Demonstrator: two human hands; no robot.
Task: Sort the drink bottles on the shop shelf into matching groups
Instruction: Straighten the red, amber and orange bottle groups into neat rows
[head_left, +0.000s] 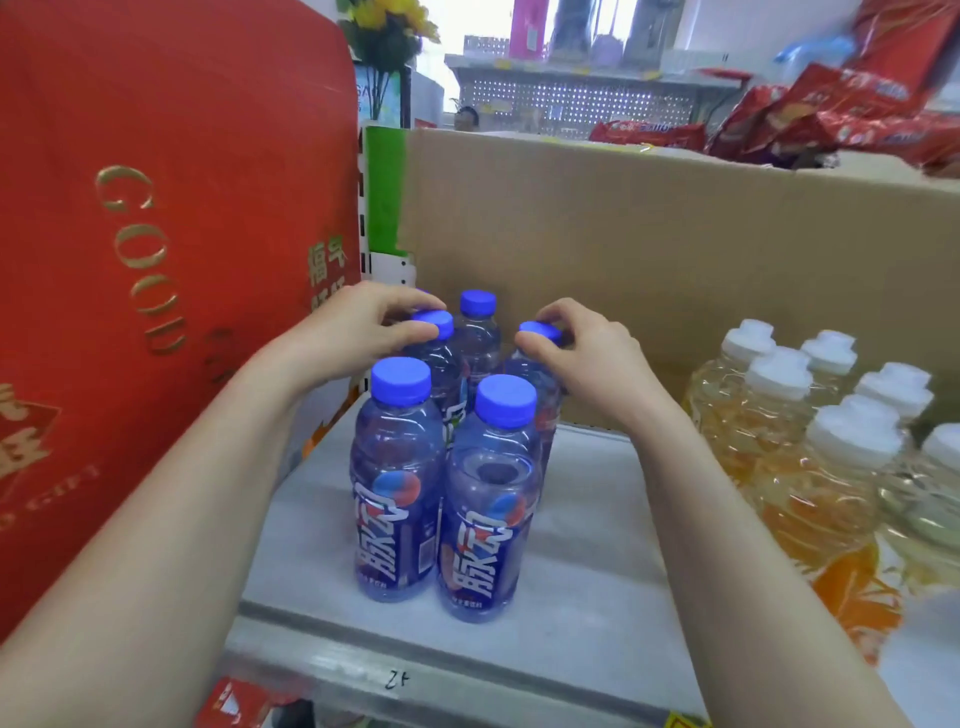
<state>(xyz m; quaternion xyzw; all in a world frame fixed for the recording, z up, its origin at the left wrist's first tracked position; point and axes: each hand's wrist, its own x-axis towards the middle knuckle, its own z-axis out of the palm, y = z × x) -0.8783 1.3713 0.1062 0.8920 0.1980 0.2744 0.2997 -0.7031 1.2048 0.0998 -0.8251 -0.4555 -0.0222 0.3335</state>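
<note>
Head view looks down on a cluster of blue-capped bottles (397, 483) standing upright on the grey shelf (587, 545), a little left of centre. The left hand (358, 322) curls over the middle-left bottle (441, 364), thumb and fingers pinching its cap. The right hand (582, 353) pinches the cap of the middle-right bottle (535, 379) beside it. A red gift box (156, 260) stands just left. Yellow bottles (810, 467) with white caps crowd the right, and a cardboard box (649, 234) stands at the far side.

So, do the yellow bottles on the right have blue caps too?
No, the yellow bottles all have white caps.
</note>
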